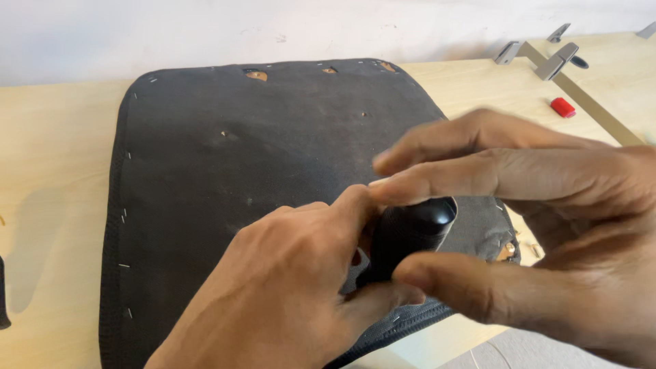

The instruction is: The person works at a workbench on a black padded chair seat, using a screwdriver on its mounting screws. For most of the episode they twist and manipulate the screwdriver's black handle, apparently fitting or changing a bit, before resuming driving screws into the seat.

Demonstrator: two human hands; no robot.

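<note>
A large black fabric-covered panel (260,157) lies flat on the wooden table (55,171), stapled along its edges. Near its lower right corner both hands meet around a small black rounded object (413,232). My left hand (287,287) comes in from the bottom, its thumb and fingers pinching the near side of the black object. My right hand (533,225) reaches in from the right, fingers spread above it and thumb below it, touching it. Much of the black object is hidden by the fingers.
A metal bar with clamps (557,65) lies across the table's far right. A small red item (563,107) sits beside the bar. A pale wall runs along the back. Several small holes show wood near the panel's far edge (256,75).
</note>
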